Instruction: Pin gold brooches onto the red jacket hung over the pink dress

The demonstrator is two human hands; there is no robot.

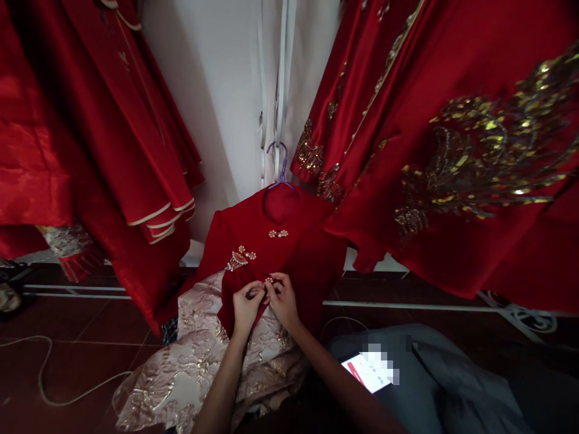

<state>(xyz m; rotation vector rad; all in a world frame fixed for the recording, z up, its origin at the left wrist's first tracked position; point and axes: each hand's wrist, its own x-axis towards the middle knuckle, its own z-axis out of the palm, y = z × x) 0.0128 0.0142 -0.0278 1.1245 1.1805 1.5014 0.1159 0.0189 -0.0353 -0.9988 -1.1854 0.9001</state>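
Observation:
A red jacket hangs in front of me on a purple hanger. Pearl-like beaded clasps sit on its chest, and a fan-shaped beaded ornament with dangling strands is at its left. Lower on the front opening, my left hand pinches the cloth edge with thumb and fingertips. Beside it, my right hand is closed in a pinch on a small beaded clasp. The fingertips of both hands nearly meet and partly cover this clasp.
Red garments hang at left, and a gold-sequined red garment hangs at right. Pale brocade fabric spreads below the jacket. A lit phone lies on grey-blue cloth at right. A white cable crosses the floor.

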